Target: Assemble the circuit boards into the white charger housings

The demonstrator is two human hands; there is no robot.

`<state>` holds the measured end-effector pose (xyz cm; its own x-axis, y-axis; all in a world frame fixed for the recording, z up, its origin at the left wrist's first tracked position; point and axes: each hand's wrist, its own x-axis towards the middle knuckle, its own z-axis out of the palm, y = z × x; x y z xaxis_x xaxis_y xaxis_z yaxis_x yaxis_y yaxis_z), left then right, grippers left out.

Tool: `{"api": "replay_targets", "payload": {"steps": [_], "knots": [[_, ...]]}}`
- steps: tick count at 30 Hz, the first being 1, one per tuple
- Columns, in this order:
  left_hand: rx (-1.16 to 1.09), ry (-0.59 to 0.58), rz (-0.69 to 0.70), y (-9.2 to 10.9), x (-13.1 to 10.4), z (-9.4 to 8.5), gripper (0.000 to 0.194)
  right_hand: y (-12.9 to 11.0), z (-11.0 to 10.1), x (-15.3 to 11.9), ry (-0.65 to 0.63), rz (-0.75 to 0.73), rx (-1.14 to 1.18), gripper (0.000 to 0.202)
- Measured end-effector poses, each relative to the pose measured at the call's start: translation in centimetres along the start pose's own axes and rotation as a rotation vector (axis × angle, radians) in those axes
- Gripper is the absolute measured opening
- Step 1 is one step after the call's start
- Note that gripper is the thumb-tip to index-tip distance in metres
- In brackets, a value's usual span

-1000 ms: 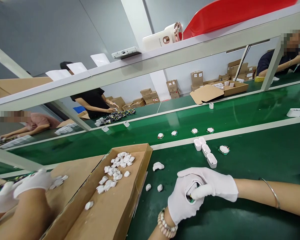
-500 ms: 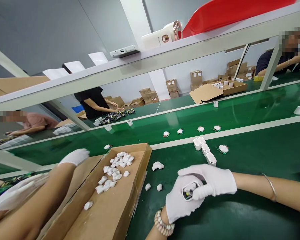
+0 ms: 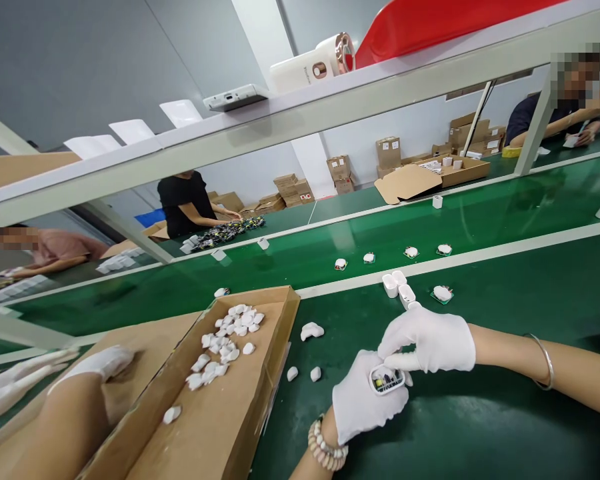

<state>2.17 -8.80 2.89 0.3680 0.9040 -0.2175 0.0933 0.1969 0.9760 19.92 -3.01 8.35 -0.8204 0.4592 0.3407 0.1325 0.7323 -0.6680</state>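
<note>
The left hand (image 3: 363, 407) cups an open white shell (image 3: 386, 380) above the green bench (image 3: 505, 433); the right hand (image 3: 433, 343) pinches its rim. Step in hand, apparently: seating the board inside. Next calls for even downward pressure.

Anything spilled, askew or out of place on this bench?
Three small white plastic pieces lie loose on the green mat, just outside the open brown cardboard tray that holds the rest. The left hand holds a small white open casing, and the right hand touches it; nothing looks damaged.
</note>
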Motion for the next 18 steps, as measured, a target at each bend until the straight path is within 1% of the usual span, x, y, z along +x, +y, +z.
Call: {"api": "replay_targets", "payload": {"steps": [3, 5, 6, 7, 9, 10, 11, 13, 15, 16, 18], "knots": [[0.003, 0.038, -0.068, -0.5, 0.2, 0.0, 0.021, 0.2, 0.4, 0.2, -0.002, 0.053, -0.016, 0.019], [0.029, 0.103, -0.087, -0.9, 0.1, 0.1, 0.018, 0.1, 0.5, 0.4, -0.027, 0.108, -0.027, 0.019], [0.054, 0.147, -0.078, -1.1, -0.1, 0.1, 0.014, -0.1, 0.6, 0.6, -0.049, 0.13, -0.038, 0.02], [0.08, 0.183, -0.066, -1.2, -0.3, 0.3, 0.013, -0.2, 0.6, 0.7, -0.076, 0.145, -0.052, 0.021], [0.15, 0.226, -0.048, -1.1, -0.7, 0.6, 0.024, -0.5, 0.5, 0.8, -0.122, 0.153, -0.081, 0.026], [0.193, 0.235, -0.04, -0.8, -0.9, 0.7, 0.026, -0.6, 0.4, 0.8, -0.126, 0.142, -0.084, 0.028], [0.236, 0.234, -0.031, -0.4, -1.0, 0.8, 0.026, -0.7, 0.3, 0.8, -0.113, 0.115, -0.077, 0.029], [0.295, 0.249, 0.005, 0.8, -1.1, 0.9, 0.026, -0.7, 0.0, 0.7, -0.076, 0.009, -0.061, 0.026], [0.285, 0.245, 0.065, 2.0, -1.0, 0.8, 0.031, -0.7, -0.2, 0.6, -0.06, -0.111, -0.074, 0.026], [0.259, 0.22, 0.105, 2.6, -1.0, 0.8, 0.032, -0.6, -0.2, 0.6, -0.066, -0.158, -0.093, 0.027], [0.196, 0.151, 0.182, 3.3, -0.7, 0.9, 0.026, -0.6, 0.0, 0.8, -0.066, -0.226, -0.128, 0.022]]}}
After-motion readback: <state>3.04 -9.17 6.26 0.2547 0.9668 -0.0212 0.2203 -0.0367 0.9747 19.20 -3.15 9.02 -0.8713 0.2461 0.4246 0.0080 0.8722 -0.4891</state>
